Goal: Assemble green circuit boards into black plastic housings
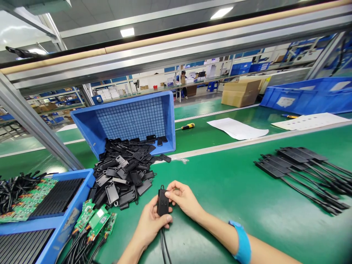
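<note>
Both of my hands hold one small black plastic housing [162, 202] low in the middle of the green table [228, 190]. My left hand [150, 223] grips its lower end, where two black cables [164, 245] trail down toward me. My right hand [182, 198], with a blue wrist strap [243, 244] on the forearm, pinches the housing's upper right edge. Just beyond my hands lies a pile of black housing shells [125, 170], spilling from a tipped blue bin [129, 121].
Green circuit boards with cables [95, 222] lie at the lower left beside blue trays [62, 216]. A row of finished black cabled units [297, 165] lies on the right. Behind are a screwdriver [188, 126], white sheets [238, 128], a cardboard box [240, 91] and a blue crate [308, 96].
</note>
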Demonstrator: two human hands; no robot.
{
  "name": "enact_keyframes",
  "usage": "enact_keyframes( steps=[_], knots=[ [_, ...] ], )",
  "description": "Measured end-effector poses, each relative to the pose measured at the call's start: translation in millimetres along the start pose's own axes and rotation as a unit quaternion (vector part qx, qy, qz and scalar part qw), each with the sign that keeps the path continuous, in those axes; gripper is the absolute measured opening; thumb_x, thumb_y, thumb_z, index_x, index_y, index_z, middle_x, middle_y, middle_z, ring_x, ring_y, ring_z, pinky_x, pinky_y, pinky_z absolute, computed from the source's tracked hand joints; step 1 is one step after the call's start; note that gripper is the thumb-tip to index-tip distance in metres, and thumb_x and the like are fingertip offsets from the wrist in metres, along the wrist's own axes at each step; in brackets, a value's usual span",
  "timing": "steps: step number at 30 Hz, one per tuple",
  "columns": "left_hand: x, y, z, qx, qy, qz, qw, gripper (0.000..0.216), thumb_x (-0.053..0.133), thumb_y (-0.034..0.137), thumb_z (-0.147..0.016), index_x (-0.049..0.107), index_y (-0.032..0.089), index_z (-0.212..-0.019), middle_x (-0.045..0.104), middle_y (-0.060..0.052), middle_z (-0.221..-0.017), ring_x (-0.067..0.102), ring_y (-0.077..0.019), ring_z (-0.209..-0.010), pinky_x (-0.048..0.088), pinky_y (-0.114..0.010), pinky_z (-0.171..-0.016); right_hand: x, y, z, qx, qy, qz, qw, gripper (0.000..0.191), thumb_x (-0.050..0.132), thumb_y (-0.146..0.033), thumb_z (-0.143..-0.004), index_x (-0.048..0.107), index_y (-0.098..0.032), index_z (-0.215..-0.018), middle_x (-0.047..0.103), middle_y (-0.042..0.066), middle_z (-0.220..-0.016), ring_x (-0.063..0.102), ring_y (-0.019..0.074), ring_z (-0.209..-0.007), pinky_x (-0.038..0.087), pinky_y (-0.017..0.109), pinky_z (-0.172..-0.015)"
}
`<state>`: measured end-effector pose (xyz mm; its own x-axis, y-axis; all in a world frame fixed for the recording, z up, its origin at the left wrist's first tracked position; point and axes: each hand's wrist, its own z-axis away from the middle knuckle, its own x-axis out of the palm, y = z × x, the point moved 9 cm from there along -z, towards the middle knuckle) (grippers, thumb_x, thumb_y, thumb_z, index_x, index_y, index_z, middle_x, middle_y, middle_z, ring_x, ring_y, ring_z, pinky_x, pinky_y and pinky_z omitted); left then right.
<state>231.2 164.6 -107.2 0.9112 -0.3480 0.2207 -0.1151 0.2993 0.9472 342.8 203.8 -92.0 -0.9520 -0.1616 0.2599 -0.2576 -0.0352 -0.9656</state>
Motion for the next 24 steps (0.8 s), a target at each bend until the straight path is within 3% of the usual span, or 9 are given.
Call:
enact_keyframes(
  steps=[6, 11, 18, 24],
  knots=[
    [0, 6, -1, 0.036, 0.003, -0.068, 0.997, 0.082, 0.077, 0.055, -0.069, 0.048, 0.013, -0.133, 0.063, -0.012, -0.097, 0.064, -0.0158, -0.068, 0.049, -0.021, -0.052, 6, 0, 1, 0.01, -0.025, -0.008, 1.0, 0.05, 0.076, -0.058, -0.071, 0.054, -0.018, -0.09, 0.055, -0.004, -0.073, 0.054, 0.0087, -0.052, 0.04, 0.02, -0.048],
    [2, 7, 1, 0.046, 0.003, -0.105, 0.993, 0.086, 0.072, 0.052, -0.075, 0.037, 0.015, -0.145, 0.062, -0.014, -0.102, 0.066, -0.0202, -0.077, 0.051, -0.024, -0.057, 13, 0, 3, 0.026, -0.063, 0.004, 0.998, 0.057, 0.067, -0.066, -0.075, 0.06, -0.018, -0.106, 0.059, -0.001, -0.079, 0.054, 0.0094, -0.05, 0.04, 0.022, -0.048],
    [2, 9, 5, 0.053, -0.002, -0.148, 0.988, 0.09, 0.065, 0.044, -0.08, 0.02, 0.012, -0.152, 0.063, -0.017, -0.108, 0.067, -0.0218, -0.08, 0.053, -0.027, -0.06, 25, -3, 6, 0.051, -0.147, -0.023, 0.988, 0.055, 0.069, -0.067, -0.074, 0.067, -0.014, -0.089, 0.062, 0.002, -0.07, 0.05, 0.0102, -0.052, 0.041, 0.024, -0.056],
    [3, 9, 7, 0.058, 0.007, -0.198, 0.978, 0.09, 0.056, 0.04, -0.085, 0.007, 0.008, -0.153, 0.066, -0.016, -0.105, 0.066, -0.022, -0.081, 0.054, -0.03, -0.064, 28, -9, 7, 0.029, -0.144, -0.026, 0.989, 0.052, 0.068, -0.065, -0.076, 0.066, -0.013, -0.08, 0.061, 0.002, -0.068, 0.048, 0.0107, -0.053, 0.038, 0.024, -0.056]
  ],
)
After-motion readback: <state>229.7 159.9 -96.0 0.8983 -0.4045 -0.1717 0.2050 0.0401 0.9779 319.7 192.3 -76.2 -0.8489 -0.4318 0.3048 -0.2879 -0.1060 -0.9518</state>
